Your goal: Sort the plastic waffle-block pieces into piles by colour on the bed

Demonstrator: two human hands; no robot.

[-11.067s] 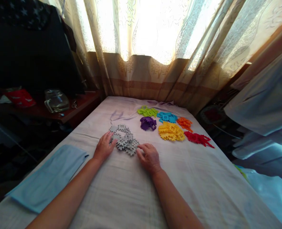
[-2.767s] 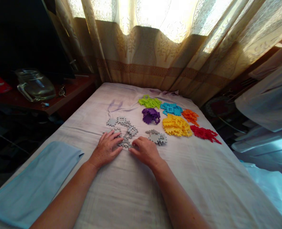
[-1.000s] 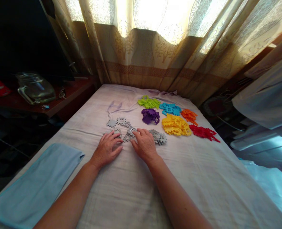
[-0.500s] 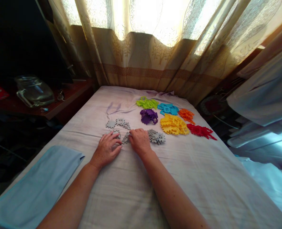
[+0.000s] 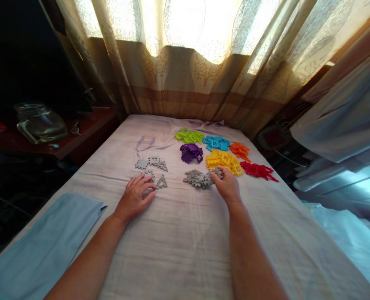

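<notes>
My right hand (image 5: 227,185) pinches a grey toothed building piece (image 5: 216,171) at the right end of the loose grey pile (image 5: 196,178). Fingers spread, my left hand (image 5: 137,195) rests on the sheet, its fingertips by a grey piece (image 5: 149,175) that they partly cover. Just right of those fingertips lies a grey triangular piece (image 5: 161,182). Farther back, a flat grey square piece (image 5: 141,164) sits beside a windowed grey piece (image 5: 154,161), with another grey triangle (image 5: 162,166) at its right.
Piles of green (image 5: 189,136), blue (image 5: 216,143), purple (image 5: 191,153), orange (image 5: 240,151), yellow (image 5: 224,161) and red (image 5: 259,171) pieces lie behind and right. A folded blue cloth (image 5: 47,241) covers the left edge. A glass jar (image 5: 41,123) stands on the side table.
My right hand has moved right, from beside the small triangle to the far end of the grey pile, where it grips a piece. My left hand stays nearly in place.
</notes>
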